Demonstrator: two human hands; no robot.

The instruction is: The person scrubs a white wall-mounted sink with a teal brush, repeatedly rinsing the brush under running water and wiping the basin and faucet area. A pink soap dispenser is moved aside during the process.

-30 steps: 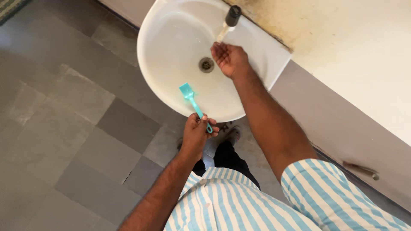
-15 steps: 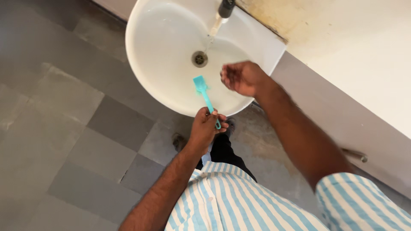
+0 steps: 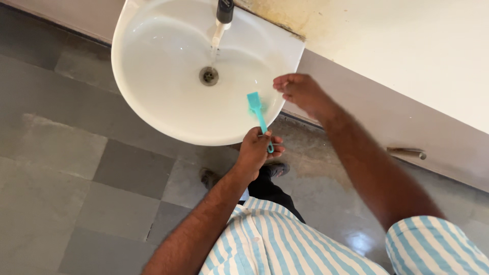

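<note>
Washbasin (image 3: 153, 102), white and round, takes a thin stream of water from the dark tap (image 3: 224, 10) near its drain (image 3: 208, 76). Over its front rim the left hand (image 3: 257, 150) is clenched around a turquoise brush (image 3: 258, 114), head pointing up; the right hand (image 3: 300, 91) hovers beside, fingers loosely curled, holding nothing

Left hand (image 3: 257, 148) grips teal brush (image 3: 259, 116) by its handle, flat head up over near rim of white sink (image 3: 153, 97). Right hand (image 3: 301, 91) hangs loosely curled, holding nothing, at sink's right edge, just beside brush head, not touching. Black tap (image 3: 224, 10) runs water down toward drain (image 3: 209, 76). Grey tiled floor (image 3: 76, 178) below, striped shirt (image 3: 285, 239) at bottom.
</note>
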